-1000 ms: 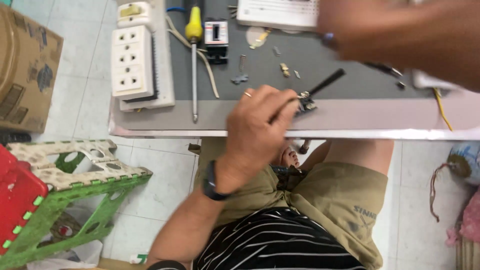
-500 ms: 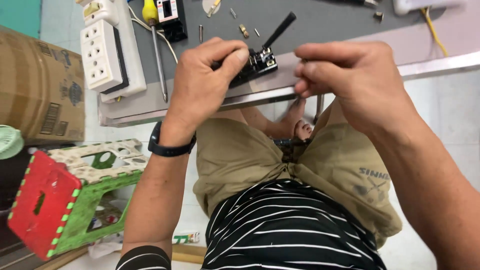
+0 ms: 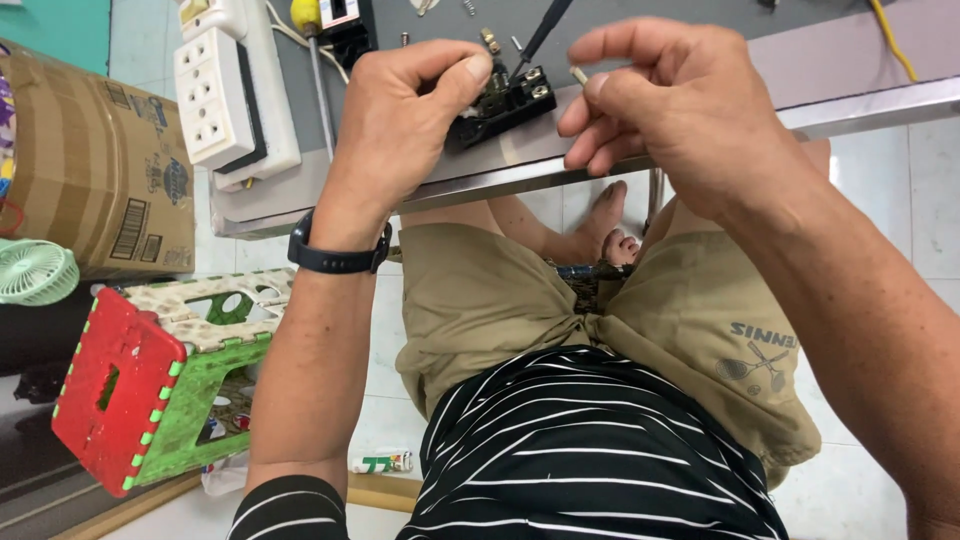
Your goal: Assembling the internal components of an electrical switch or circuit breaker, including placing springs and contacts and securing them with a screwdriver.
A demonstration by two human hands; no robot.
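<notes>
Black switch part pinched by left hand; right hand fingers hold small screw.

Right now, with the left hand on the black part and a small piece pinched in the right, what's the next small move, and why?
Probably bring the right hand a little left and down, so the small pale piece at its fingertips meets the black electrical part. The left hand grips that part at the table edge, brass terminals facing up, and the piece hangs just right of them, not touching.
</notes>
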